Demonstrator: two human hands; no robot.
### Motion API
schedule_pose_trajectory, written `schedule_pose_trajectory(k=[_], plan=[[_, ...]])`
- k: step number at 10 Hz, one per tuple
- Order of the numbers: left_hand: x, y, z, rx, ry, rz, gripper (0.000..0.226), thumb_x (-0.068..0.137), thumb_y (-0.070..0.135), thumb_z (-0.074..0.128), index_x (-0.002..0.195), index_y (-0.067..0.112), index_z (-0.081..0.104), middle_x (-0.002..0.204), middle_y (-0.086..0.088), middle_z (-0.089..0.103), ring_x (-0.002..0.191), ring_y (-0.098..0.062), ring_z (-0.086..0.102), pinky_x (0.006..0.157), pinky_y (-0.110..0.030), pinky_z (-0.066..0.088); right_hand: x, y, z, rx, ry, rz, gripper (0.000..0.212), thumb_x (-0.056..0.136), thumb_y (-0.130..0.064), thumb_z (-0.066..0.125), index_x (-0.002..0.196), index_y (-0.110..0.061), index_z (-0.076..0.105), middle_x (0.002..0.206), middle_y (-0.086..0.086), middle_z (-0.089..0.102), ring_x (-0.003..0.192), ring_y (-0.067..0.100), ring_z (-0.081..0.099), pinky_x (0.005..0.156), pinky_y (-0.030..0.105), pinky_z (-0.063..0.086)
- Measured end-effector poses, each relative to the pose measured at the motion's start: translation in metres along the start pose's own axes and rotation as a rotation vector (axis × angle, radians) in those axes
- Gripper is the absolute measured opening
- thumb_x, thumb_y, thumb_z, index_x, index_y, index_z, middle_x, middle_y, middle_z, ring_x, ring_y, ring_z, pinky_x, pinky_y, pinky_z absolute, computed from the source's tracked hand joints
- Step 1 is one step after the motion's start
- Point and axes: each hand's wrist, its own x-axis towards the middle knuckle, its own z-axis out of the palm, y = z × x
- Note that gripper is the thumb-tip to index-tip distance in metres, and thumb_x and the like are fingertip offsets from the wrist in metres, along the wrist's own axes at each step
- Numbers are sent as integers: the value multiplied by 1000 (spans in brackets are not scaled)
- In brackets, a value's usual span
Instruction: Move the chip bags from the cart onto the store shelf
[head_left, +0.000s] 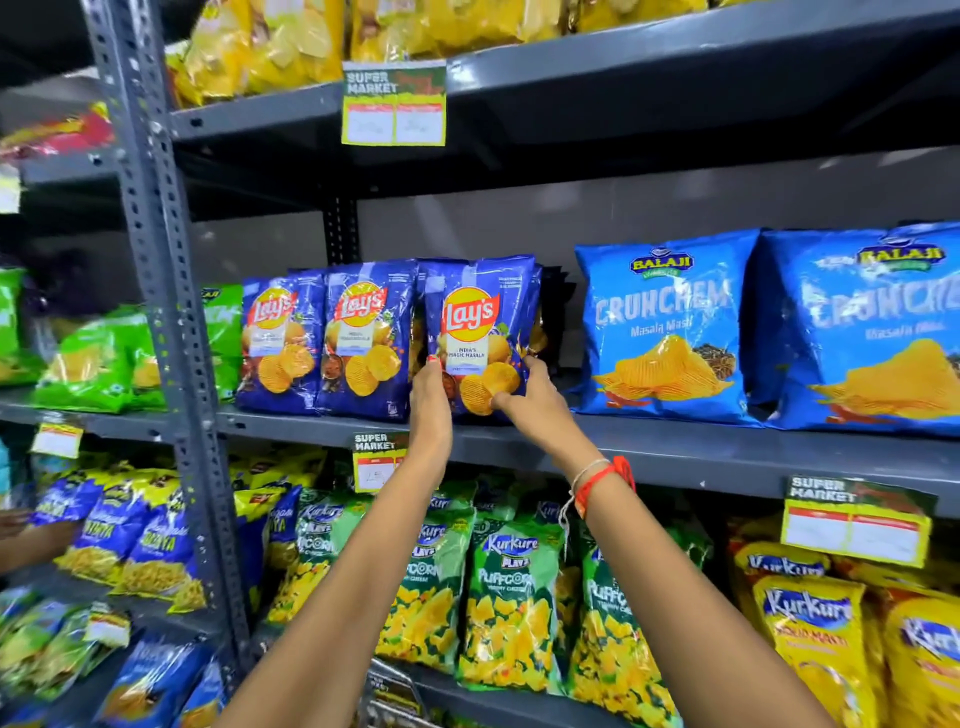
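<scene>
Bright, even light falls from above and in front. Glare streaks the glossy blue bags (670, 327) and green bags (511, 597). Deep shadow sits under the top shelf (623, 67). Wide-angle bending curves the upright post (156, 260); the left edge and corners blur.

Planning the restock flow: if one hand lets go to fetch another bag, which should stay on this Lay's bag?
Probably the right hand: it wraps the Lay's bag at its lower right edge, while the left hand only presses its lower left.
</scene>
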Motion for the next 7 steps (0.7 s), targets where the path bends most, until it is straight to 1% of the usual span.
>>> schedule_pose_trajectory(k=[1, 2, 3, 4, 5, 6, 7], plan=[[5, -9, 2, 4, -16, -7, 74, 72, 66, 33, 129, 23, 49, 136, -6, 53, 124, -22, 47, 110, -46, 34, 3, -1, 1, 5, 20, 2, 73, 85, -16, 60, 146, -11, 21, 145, 13, 43, 132, 31, 42, 92, 27, 34], [9, -16, 4, 4, -11, 3, 83, 62, 70, 33, 128, 22, 48, 135, -7, 52, 125, -24, 47, 110, -49, 34, 7, 2, 1, 8, 27, 6, 74, 85, -17, 60, 146, -12, 20, 146, 14, 43, 133, 31, 41, 103, 34, 36], [2, -8, 5, 32, -5, 22, 77, 71, 61, 31, 134, 18, 41, 140, -10, 47, 129, -26, 43, 112, -49, 33, 7, 2, 3, 5, 31, 12, 74, 85, -16, 60, 146, -11, 20, 146, 14, 42, 133, 31, 41, 102, 33, 36], [-3, -2, 5, 56, 16, 67, 56, 90, 46, 32, 137, 16, 37, 144, -12, 42, 131, -27, 39, 113, -46, 30, 9, 5, 4, 15, 49, -15, 74, 83, -17, 62, 145, -11, 22, 144, 14, 45, 132, 31, 42, 103, 34, 36], [-7, 2, 5, 148, 70, 111, 51, 95, 40, 30, 142, 19, 30, 151, -8, 31, 138, -26, 29, 115, -46, 24, -1, -1, -12, 38, 217, -94, 69, 81, -15, 66, 140, -10, 31, 135, 15, 50, 125, 28, 47, 98, 30, 36], [-12, 5, 8, 213, 54, 262, 52, 95, 41, 32, 144, 23, 25, 155, -2, 24, 142, -21, 22, 116, -42, 20, -31, -12, -51, 291, 528, -259, 41, 80, -11, 67, 116, -19, 49, 121, 12, 55, 110, 25, 53, 87, 24, 38], [-22, 15, 19, 288, 43, 428, 53, 95, 38, 35, 144, 23, 23, 155, -1, 22, 144, -16, 17, 112, -29, 15, -89, -22, -120, 364, 766, -496, 25, 78, -10, 60, 100, -20, 54, 112, 17, 61, 97, 2, 59, 88, 21, 41]])
